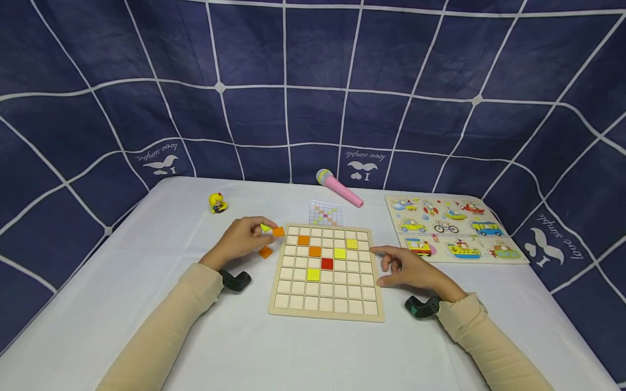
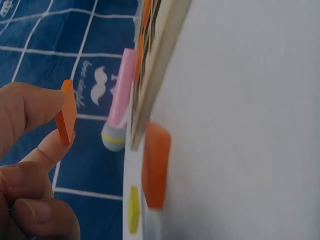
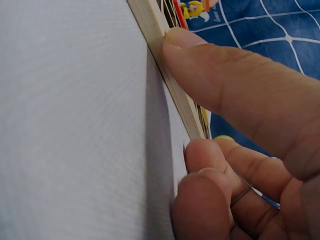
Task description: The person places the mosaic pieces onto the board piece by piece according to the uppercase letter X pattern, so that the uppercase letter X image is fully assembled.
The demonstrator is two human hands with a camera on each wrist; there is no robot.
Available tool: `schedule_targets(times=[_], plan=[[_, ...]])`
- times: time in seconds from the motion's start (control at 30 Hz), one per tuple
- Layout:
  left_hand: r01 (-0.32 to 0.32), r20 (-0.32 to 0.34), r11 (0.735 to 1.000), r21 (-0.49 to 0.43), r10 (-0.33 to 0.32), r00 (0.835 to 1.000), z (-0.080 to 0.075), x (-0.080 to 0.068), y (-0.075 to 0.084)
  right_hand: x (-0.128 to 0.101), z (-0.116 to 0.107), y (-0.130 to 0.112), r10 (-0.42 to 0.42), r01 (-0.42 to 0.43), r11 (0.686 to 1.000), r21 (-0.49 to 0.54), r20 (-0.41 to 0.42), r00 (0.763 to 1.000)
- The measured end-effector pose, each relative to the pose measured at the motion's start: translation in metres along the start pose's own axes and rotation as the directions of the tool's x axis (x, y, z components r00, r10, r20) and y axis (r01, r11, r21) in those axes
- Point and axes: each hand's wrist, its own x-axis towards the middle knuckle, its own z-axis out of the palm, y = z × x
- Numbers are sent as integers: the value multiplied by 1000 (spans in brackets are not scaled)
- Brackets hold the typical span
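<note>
My left hand [image 1: 244, 237] pinches a square orange tile [image 2: 67, 117] between thumb and finger, held up beside the far left corner of a wooden grid board [image 1: 326, 316]. Another orange tile [image 1: 265, 252] and a yellow tile [image 1: 265, 228] lie loose on the table close to that hand. In the grid sit two orange tiles, several yellow tiles [image 1: 313, 275] and one red tile [image 1: 326, 264] among the plain cells. My right hand [image 1: 406, 267] touches the board's right edge with thumb and index finger; its other fingers are bent, and no tile shows in it.
Behind the board lies a card [image 1: 325, 213] printed with a coloured grid, with a pink toy microphone [image 1: 344, 191] beyond it. A wooden vehicle puzzle [image 1: 447, 231] is at right. A small yellow-haired figurine [image 1: 217, 203] stands at back left. Dark checked cloth hangs around the white table.
</note>
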Motion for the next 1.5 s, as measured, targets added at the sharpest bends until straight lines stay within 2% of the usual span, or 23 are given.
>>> schedule_targets(times=[0.27,0.47,0.6,0.93,1.2,1.33,1.5], plan=[[-52,18,999,3,51,999,11,-5,28,0,0,-1,3,-3,1000,-5,-2,1000],[-116,43,993,17,115,992,24,-10,42,-1,1,-1,2,-2,1000,-13,-3,1000],[-137,63,990,22,135,989,34,-15,51,-1,1,1,8,-8,1000,-18,-2,1000],[-222,146,972,73,209,967,61,-27,74,0,1,0,7,-7,1000,-13,-1,1000],[-223,162,966,130,201,966,80,-32,88,0,1,-1,14,-14,1000,-20,-4,1000],[-214,175,967,136,189,966,87,-32,94,0,1,-3,13,-13,1000,-21,-4,1000],[-228,202,957,180,191,961,94,-30,99,0,1,-3,15,-15,1000,-16,-4,1000]])
